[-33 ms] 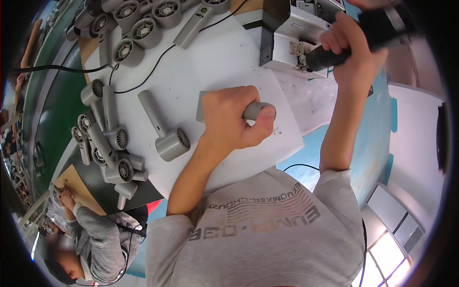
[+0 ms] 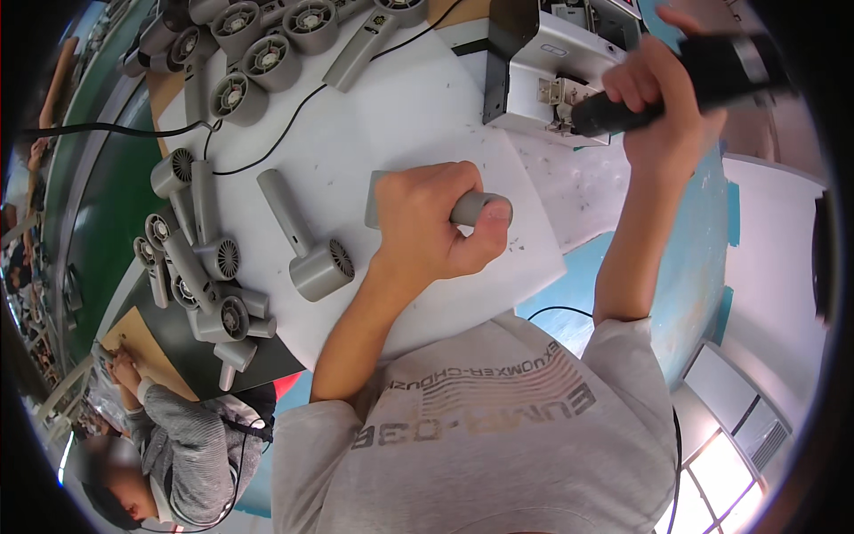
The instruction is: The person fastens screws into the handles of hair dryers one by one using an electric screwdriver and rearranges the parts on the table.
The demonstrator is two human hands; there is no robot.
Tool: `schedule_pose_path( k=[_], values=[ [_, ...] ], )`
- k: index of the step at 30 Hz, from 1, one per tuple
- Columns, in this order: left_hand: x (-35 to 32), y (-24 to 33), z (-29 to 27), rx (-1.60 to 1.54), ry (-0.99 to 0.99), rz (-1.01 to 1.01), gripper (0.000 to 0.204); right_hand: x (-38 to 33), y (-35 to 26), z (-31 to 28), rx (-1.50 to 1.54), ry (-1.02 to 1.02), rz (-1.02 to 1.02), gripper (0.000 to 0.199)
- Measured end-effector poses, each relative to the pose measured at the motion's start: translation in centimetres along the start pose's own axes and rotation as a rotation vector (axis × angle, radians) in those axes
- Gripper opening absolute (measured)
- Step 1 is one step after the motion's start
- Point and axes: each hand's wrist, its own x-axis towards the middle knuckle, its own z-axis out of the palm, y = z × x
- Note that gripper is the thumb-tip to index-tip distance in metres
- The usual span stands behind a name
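Note:
My left hand (image 2: 436, 222) is closed around a grey hair-dryer part (image 2: 471, 209) that lies on the white mat (image 2: 418, 116); only the part's two ends show past my fingers. My right hand (image 2: 663, 98) is raised at the upper right, gripping a black electric screwdriver (image 2: 703, 76). The tool's tip points left at the metal bracket of a grey box-shaped machine (image 2: 534, 53).
One grey hair dryer (image 2: 307, 245) lies alone left of my left hand. Several more are heaped at the mat's left edge (image 2: 200, 276) and along the top (image 2: 267, 44). A black cable (image 2: 276, 142) crosses the mat. Another person in a grey sweater (image 2: 182, 445) works at the lower left.

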Motion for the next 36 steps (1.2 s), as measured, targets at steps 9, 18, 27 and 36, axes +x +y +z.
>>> schedule_pose_path(
  k=[9, 18, 27, 36],
  values=[
    [0.0, 0.2, 0.4, 0.041, -0.009, 0.04, 0.04, -0.8, -0.1, -1.8, 0.184, 0.029, -0.168, 0.033],
    [-0.2, 0.3, 0.4, 0.005, 0.012, 0.038, 0.04, -1.1, 0.1, -0.6, 0.011, -0.098, -0.205, 0.029],
    [-0.1, 0.3, 0.1, -0.005, 0.013, 0.018, 0.04, -1.3, -1.3, 2.3, -0.108, -0.02, 0.051, 0.038],
    [-0.3, 0.0, -0.6, -0.059, 0.033, -0.035, 0.04, -1.1, -1.0, -1.2, 0.35, -0.193, 0.124, 0.03]
  ],
)
